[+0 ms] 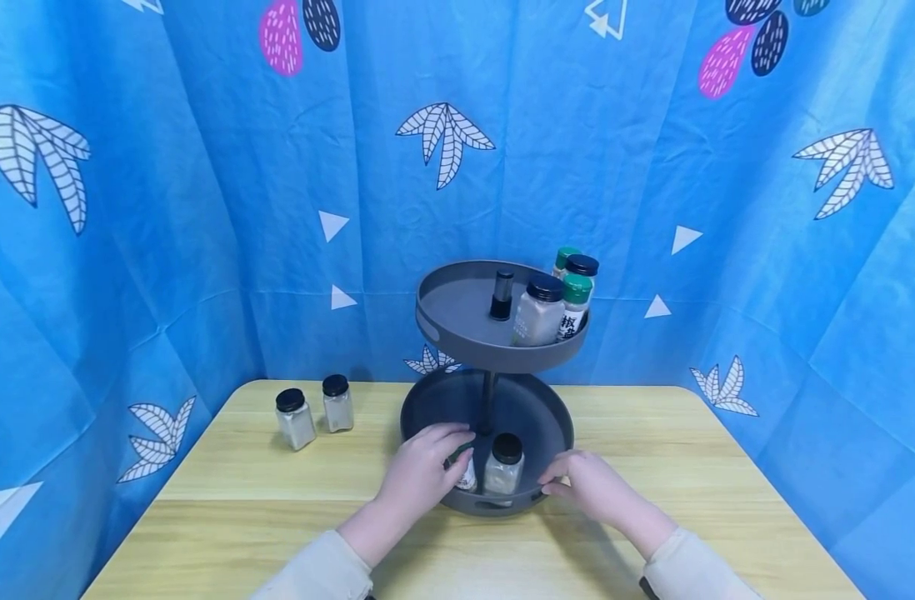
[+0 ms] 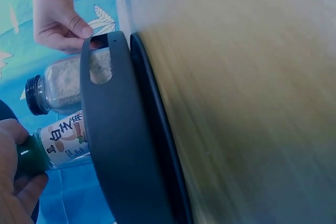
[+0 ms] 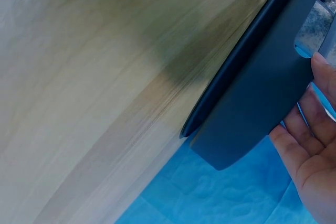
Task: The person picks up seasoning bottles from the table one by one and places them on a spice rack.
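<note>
A dark grey two-tier round rack (image 1: 532, 408) stands on the table. In its lower tray, near the front rim, is a small jar with a green cap and a printed label (image 2: 65, 140). My left hand (image 1: 420, 467) holds that jar by its cap, fingers and thumb about it. Right beside it in the same tray stands a black-capped clear jar (image 1: 504, 467) with pale contents. My right hand (image 1: 592, 487) pinches the lower tray's rim at the front right, close to the slot in its wall; the right wrist view shows the thumb (image 3: 321, 66) on the rim.
Two black-capped jars, one nearer (image 1: 296, 421) and one farther (image 1: 338, 404), stand on the wooden table (image 1: 247, 517) at the left. The upper tray (image 1: 457, 308) carries several jars, including a large black-capped one (image 1: 538, 317). A blue curtain (image 1: 382, 225) surrounds the table's back and sides.
</note>
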